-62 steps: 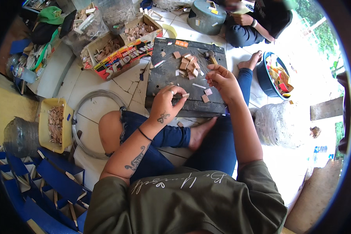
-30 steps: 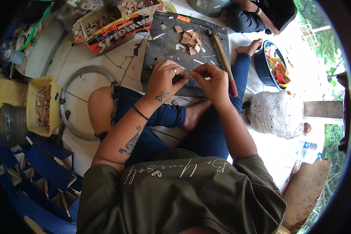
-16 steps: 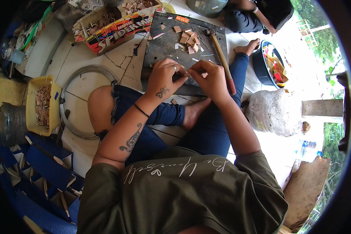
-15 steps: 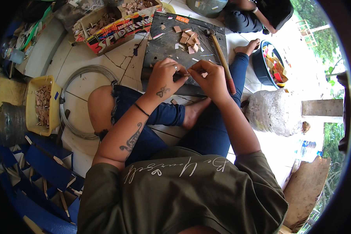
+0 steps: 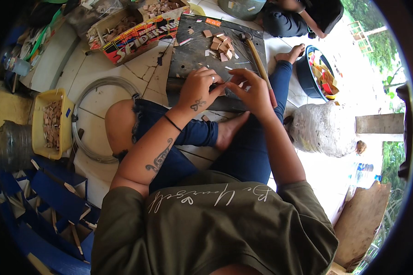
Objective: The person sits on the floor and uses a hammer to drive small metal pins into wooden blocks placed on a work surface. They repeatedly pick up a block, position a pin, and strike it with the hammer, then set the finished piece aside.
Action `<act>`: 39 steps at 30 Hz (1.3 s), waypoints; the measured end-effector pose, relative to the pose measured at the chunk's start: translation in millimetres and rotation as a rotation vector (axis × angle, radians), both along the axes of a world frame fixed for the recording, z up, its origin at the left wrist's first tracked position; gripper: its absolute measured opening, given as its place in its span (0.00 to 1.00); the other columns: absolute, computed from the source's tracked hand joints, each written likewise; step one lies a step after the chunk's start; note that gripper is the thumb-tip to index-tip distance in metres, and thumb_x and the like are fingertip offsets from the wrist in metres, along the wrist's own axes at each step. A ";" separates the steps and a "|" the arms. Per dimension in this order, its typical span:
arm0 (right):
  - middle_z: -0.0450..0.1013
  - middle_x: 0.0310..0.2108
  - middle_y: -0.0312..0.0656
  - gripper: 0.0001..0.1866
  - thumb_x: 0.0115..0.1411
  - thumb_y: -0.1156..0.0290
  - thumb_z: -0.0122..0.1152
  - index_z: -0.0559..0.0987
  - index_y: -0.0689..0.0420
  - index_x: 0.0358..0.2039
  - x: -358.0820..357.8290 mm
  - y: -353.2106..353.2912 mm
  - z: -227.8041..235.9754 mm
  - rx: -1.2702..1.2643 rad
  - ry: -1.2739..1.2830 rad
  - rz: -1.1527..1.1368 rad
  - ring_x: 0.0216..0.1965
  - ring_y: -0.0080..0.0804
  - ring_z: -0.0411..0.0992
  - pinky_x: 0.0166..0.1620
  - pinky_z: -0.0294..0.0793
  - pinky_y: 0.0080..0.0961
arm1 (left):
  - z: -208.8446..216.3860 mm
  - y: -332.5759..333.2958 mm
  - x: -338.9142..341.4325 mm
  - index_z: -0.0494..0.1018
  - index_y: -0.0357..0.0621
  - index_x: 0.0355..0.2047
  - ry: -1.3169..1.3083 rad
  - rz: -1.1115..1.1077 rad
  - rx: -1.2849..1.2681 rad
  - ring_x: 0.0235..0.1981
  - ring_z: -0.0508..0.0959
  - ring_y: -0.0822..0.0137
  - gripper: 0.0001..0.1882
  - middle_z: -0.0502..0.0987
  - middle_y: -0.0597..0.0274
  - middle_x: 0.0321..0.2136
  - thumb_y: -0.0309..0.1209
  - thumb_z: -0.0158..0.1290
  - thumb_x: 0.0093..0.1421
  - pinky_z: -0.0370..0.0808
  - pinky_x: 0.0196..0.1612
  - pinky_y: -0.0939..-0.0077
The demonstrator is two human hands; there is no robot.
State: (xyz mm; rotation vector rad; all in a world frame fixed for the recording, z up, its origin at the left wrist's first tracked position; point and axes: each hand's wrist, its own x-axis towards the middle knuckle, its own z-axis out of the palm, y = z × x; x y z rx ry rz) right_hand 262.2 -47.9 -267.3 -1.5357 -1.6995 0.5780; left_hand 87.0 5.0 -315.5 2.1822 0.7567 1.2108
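We see two bare hands meeting above the near edge of a low, dark desk (image 5: 188, 64), its flat top scuffed and dusty. The left hand (image 5: 201, 87), with a smooth metal ring, has its fingers pinched together on a small piece (image 5: 225, 84); the fingertips hide most of it, so we cannot tell its shape. The right hand (image 5: 252, 93) curves close beside it, thumb and forefinger arched apart; we cannot tell whether they grasp anything.

Beyond them on the desk we find a loose heap of small, square-edged wooden blocks (image 5: 222, 45) with pale, matte faces, and to its right a hammer (image 5: 257, 55) with a slim wooden handle, reddish toward the grip. To the left, on glossy white floor tiles (image 5: 142, 68), lie a round coil of grey wire (image 5: 108, 80), a printed cardboard box (image 5: 147, 41) and a yellow plastic bin (image 5: 40, 133), both filled with wooden bits.
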 end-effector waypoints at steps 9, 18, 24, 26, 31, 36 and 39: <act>0.79 0.31 0.38 0.08 0.61 0.74 0.64 0.81 0.65 0.38 2.7 -0.9 -6.8 -0.073 0.478 -0.092 0.32 0.20 0.76 0.36 0.74 0.16 | 14.0 3.0 -11.7 0.79 0.43 0.28 0.160 -0.066 0.209 0.44 0.73 0.60 0.07 0.76 0.65 0.39 0.31 0.62 0.50 0.70 0.48 0.63; 0.79 0.34 0.40 0.07 0.63 0.74 0.61 0.78 0.64 0.39 19.0 -14.3 -5.0 -0.083 0.669 -0.122 0.34 0.22 0.77 0.37 0.75 0.17 | 32.2 2.9 -11.6 0.78 0.42 0.34 0.242 -0.319 -0.239 0.41 0.77 0.56 0.07 0.77 0.60 0.34 0.27 0.61 0.54 0.70 0.50 0.65; 0.79 0.33 0.38 0.06 0.60 0.77 0.65 0.79 0.64 0.37 11.1 -11.9 -3.8 -0.051 0.650 -0.100 0.35 0.21 0.77 0.39 0.76 0.17 | 14.9 -12.8 -1.8 0.78 0.42 0.32 -0.038 -0.067 -0.219 0.36 0.78 0.57 0.06 0.78 0.60 0.29 0.25 0.62 0.52 0.70 0.47 0.65; 0.79 0.32 0.38 0.06 0.58 0.77 0.66 0.79 0.63 0.35 6.0 -12.1 -5.4 -0.039 0.556 -0.097 0.35 0.20 0.77 0.40 0.76 0.17 | 10.1 -13.2 -3.5 0.78 0.43 0.32 0.051 0.032 -0.004 0.36 0.77 0.59 0.06 0.78 0.61 0.29 0.25 0.62 0.52 0.70 0.46 0.66; 0.79 0.28 0.37 0.05 0.55 0.77 0.68 0.80 0.62 0.32 -8.0 -13.0 -6.5 0.053 0.260 -0.112 0.31 0.19 0.77 0.38 0.76 0.18 | 5.8 -13.4 -3.8 0.79 0.48 0.28 0.056 0.105 -0.039 0.36 0.76 0.62 0.06 0.79 0.66 0.28 0.29 0.64 0.49 0.67 0.47 0.66; 0.79 0.30 0.36 0.07 0.56 0.77 0.69 0.79 0.64 0.33 -9.6 -14.4 3.1 0.048 0.098 -0.109 0.34 0.18 0.77 0.40 0.75 0.17 | 4.3 -10.3 3.2 0.81 0.50 0.27 0.084 0.099 -0.019 0.37 0.75 0.65 0.06 0.80 0.69 0.26 0.32 0.66 0.48 0.65 0.50 0.65; 0.80 0.30 0.37 0.07 0.55 0.77 0.69 0.79 0.64 0.32 -7.7 -13.6 4.8 0.051 0.066 -0.115 0.34 0.19 0.78 0.40 0.76 0.17 | 2.9 -8.9 4.2 0.81 0.50 0.26 0.093 0.108 -0.030 0.38 0.75 0.66 0.06 0.80 0.70 0.26 0.34 0.66 0.48 0.64 0.51 0.65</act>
